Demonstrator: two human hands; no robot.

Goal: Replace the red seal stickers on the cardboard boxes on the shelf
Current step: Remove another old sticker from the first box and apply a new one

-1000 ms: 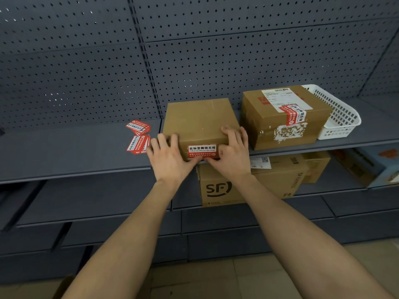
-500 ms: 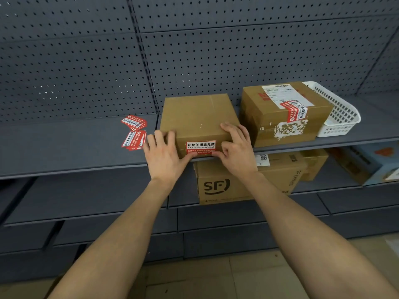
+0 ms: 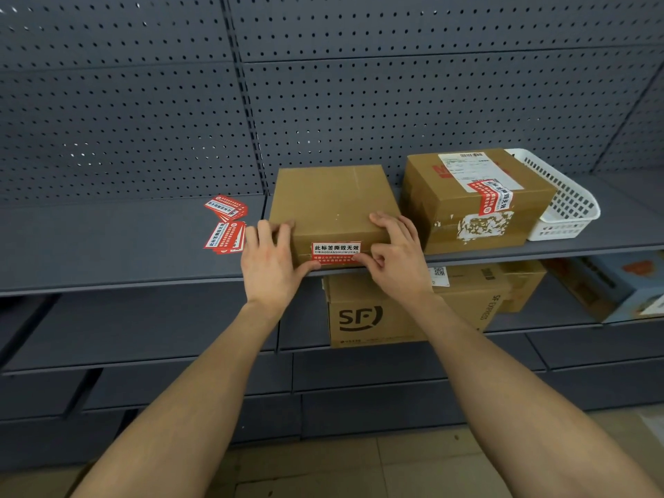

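Observation:
A plain cardboard box [image 3: 332,199] sits at the front edge of the grey shelf [image 3: 107,246]. A red seal sticker [image 3: 336,252] is on its front face. My left hand [image 3: 269,260] grips the box's front left corner, thumb under the sticker. My right hand [image 3: 395,253] holds the front right corner, with thumb and forefinger pinching the sticker's right end. To the right stands a larger box [image 3: 474,206] with a red seal sticker [image 3: 494,195] over its top edge and torn white residue below.
Two small piles of spare red stickers [image 3: 226,224] lie on the shelf left of the box. A white plastic basket [image 3: 564,203] stands at the far right. Boxes, one marked SF [image 3: 363,314], fill the lower shelf. Pegboard backs the shelving.
My right thumb and forefinger have closed in on the sticker's right end. The view has shifted slightly; the box and my left hand stay in place.

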